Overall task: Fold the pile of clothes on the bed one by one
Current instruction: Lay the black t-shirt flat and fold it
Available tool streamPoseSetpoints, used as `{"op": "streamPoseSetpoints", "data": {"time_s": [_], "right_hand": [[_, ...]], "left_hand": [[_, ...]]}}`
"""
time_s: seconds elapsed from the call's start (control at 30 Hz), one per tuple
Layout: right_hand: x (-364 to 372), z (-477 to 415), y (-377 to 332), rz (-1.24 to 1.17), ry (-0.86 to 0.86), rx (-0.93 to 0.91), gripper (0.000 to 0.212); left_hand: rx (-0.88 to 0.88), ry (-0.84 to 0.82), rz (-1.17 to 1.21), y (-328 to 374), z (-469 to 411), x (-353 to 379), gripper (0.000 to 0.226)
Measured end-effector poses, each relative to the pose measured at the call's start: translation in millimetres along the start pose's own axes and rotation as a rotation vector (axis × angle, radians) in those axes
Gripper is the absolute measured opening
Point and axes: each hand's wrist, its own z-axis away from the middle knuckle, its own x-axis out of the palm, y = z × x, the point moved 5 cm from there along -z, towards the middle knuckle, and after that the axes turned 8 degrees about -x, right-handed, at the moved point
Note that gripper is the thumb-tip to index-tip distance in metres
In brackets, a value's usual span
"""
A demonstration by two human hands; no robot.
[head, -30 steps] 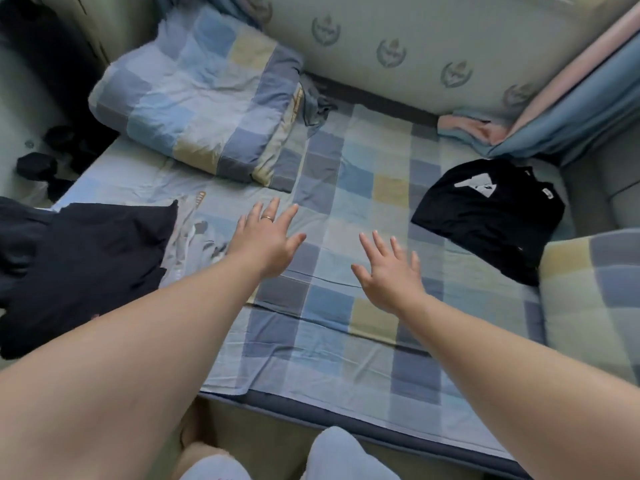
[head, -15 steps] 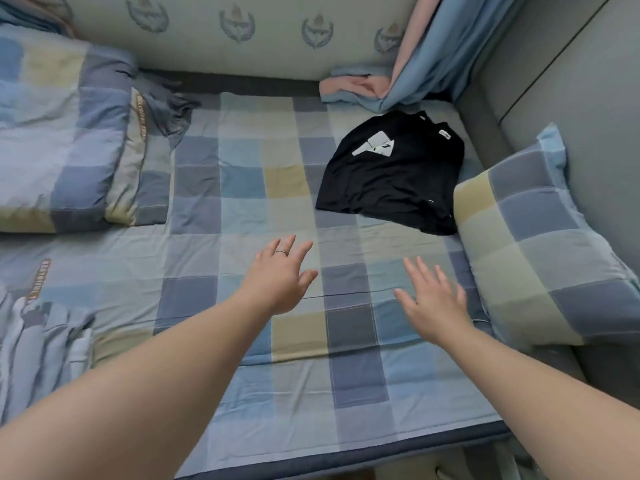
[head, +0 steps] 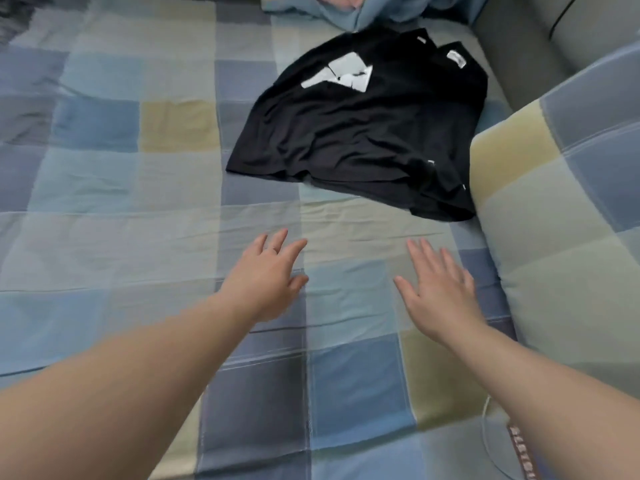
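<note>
Step in hand, by my judgement: reach toward black T-shirt [head: 363, 133].
Shirt lay rumpled on bed [head: 138, 202] at 1 o'clock from my hands, lower corner against pillow [head: 571, 202] at 3 o'clock.
My left hand [head: 266, 275] and right hand [head: 436, 282] were over sheet, fingers spread, gripping nothing, short of hem.
Next move called for both hands at near hem, pinching corners.

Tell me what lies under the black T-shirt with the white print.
Only the checked blue and yellow bedsheet shows around the black T-shirt, lying on it. Anything beneath the cloth is covered.
</note>
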Motion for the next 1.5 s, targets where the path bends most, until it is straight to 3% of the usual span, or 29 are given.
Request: {"op": "streamPoseSetpoints", "data": {"time_s": [0.2,0.33,0.43,0.57,0.67,0.73,0.8,0.9,1.03,1.2,1.5], "right_hand": [[51,-117,47,0.188,0.096,-0.044,0.070],[57,-182,56,0.328,0.229,-0.046,0.069],[61,-217,55,0.268,0.316,-0.034,0.064],[58,-243,57,0.074,0.422,-0.037,0.059],[57,-247,61,-0.145,0.557,-0.035,0.051],[57,-247,61,-0.209,0.543,-0.058,0.049],[52,-250,59,-0.168,0.398,-0.097,0.051],[35,-238,59,-0.025,0.162,-0.075,0.046],[23,-176,39,0.199,0.007,-0.094,0.043],[-31,-91,-17,-0.164,0.133,-0.162,0.027],[-274,70,-189,-0.585,0.329,-0.189,0.028]], "left_hand": [[-0.015,0.106,0.028,37,-121,61,0.078],[0.016,0.366,-0.027,45,-163,69,0.072],[0.027,0.534,-0.001,54,-198,53,0.067],[-0.021,0.622,0.035,63,-237,32,0.059],[-0.026,0.671,0.170,59,-249,29,0.038],[0.005,0.642,0.281,56,-252,26,0.032],[0.013,0.534,0.326,52,-252,24,0.033],[0.006,0.427,0.367,53,-224,21,0.026],[-0.008,0.302,0.306,51,-154,16,0.021],[-0.042,0.107,0.413,11,-63,-32,0.034],[0.033,0.236,0.746,-36,149,-284,0.028]]}}
